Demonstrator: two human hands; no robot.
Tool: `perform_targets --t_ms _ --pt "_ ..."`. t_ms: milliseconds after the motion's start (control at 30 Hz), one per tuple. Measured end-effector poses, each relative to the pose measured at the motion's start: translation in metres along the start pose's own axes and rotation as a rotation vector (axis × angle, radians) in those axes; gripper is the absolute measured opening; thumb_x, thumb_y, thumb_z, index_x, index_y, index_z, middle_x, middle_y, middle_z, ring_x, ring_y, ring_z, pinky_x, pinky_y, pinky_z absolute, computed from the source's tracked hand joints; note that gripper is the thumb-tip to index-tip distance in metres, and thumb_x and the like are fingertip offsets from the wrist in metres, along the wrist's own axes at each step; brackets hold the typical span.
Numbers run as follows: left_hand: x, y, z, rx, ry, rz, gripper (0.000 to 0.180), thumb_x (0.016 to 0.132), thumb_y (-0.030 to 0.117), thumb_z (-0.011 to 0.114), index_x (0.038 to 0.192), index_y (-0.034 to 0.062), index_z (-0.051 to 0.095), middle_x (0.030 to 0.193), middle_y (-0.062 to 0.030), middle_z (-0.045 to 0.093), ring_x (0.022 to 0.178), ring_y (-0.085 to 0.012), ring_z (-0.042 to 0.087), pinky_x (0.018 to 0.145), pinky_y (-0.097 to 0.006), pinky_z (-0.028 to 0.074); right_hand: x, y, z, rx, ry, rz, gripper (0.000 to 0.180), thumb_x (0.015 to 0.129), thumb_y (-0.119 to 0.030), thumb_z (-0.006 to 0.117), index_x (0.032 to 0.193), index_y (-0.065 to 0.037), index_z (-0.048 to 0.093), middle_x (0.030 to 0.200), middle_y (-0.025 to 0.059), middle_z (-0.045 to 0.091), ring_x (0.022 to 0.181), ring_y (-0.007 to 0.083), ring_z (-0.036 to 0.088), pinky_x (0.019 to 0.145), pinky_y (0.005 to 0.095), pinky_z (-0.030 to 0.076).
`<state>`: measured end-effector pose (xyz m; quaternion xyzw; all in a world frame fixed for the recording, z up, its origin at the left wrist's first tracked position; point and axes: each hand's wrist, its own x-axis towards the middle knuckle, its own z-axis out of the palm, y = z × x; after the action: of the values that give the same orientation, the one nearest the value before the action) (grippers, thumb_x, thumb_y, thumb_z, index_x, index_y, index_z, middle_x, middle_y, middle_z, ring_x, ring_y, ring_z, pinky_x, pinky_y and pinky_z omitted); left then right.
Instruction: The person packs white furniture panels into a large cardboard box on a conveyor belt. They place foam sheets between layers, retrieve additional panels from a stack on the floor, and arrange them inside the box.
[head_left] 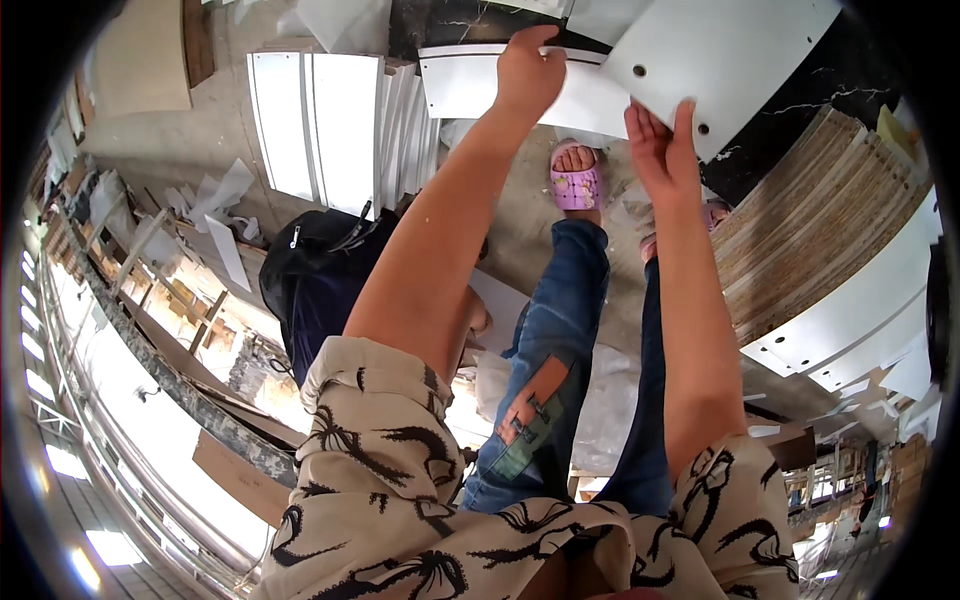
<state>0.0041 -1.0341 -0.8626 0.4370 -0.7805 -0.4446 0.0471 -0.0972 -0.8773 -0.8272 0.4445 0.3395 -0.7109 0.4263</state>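
Observation:
My left hand (530,75) is curled closed over a long white panel strip (460,88) at the edge of a black marbled surface (450,28). Whatever its fingers may hold is hidden. My right hand (665,155) is turned palm up at the near edge of a white board with round holes (735,60). Its thumb lies on the board's top face, while the fingertips disappear beneath the edge. The board sits at a slant, its left corner close to the strip.
To the right stands a curved stack of brown-edged boards (830,220), with more white panels (840,320) beside it. White panels (315,125) lean at the left, near a dark bag (325,270). Scraps (225,215) litter the floor. My foot in a pink clog (577,185) is below the strip.

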Motion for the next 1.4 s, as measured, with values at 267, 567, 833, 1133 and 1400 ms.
perform_targets --t_ms 267,567,833,1133,1400 --pt "0.021 0.022 0.025 -0.798 0.275 -0.723 0.036 0.073 0.006 0.057 0.108 0.001 0.056 0.089 -0.0086 0.061 0.076 -0.0208 0.053 0.068 -0.032 0.042 0.022 -0.028 0.034 -0.755 0.087 0.039 0.031 0.085 -0.029 0.06 0.086 0.002 0.057 0.08 0.0123 0.063 0.085 0.0277 0.062 0.077 0.04 0.052" --pt "0.024 0.03 0.056 -0.445 0.292 -0.712 0.022 0.079 0.017 0.059 0.098 0.0065 0.063 0.085 -0.0133 0.062 0.077 -0.0265 0.058 0.067 -0.032 0.043 0.084 -0.116 0.03 -1.253 0.244 -0.346 0.052 0.078 -0.043 0.064 0.1 0.003 0.057 0.099 0.0077 0.059 0.087 0.0173 0.054 0.074 0.0284 0.043" --pt "0.045 0.059 0.08 0.042 0.163 -0.534 0.054 0.078 0.047 0.055 0.07 -0.006 0.061 0.073 -0.0251 0.06 0.077 -0.0398 0.06 0.073 -0.042 0.047 0.077 -0.114 0.013 -1.546 0.385 -0.671 0.071 0.066 -0.047 0.074 0.103 0.011 0.054 0.098 0.016 0.06 0.089 0.0208 0.056 0.079 0.0311 0.043" --pt "0.034 0.082 0.072 -0.29 0.175 -0.648 0.041 0.073 0.04 0.067 0.072 -0.001 0.063 0.065 -0.0122 0.06 0.06 -0.0246 0.056 0.061 -0.036 0.045 0.075 -0.119 0.014 -1.44 0.332 -0.547 0.057 0.074 -0.041 0.069 0.099 0.009 0.057 0.101 0.0156 0.062 0.089 0.0222 0.059 0.078 0.0315 0.044" --pt "0.009 0.105 0.045 -0.557 0.012 -0.721 0.034 0.074 0.028 0.073 0.086 -0.0025 0.063 0.075 -0.0059 0.061 0.067 -0.0119 0.055 0.063 -0.025 0.048 0.026 -0.126 0.014 -1.525 0.356 -0.679 0.059 0.076 -0.046 0.063 0.098 0.009 0.058 0.096 0.019 0.063 0.09 0.0265 0.06 0.078 0.0319 0.044"
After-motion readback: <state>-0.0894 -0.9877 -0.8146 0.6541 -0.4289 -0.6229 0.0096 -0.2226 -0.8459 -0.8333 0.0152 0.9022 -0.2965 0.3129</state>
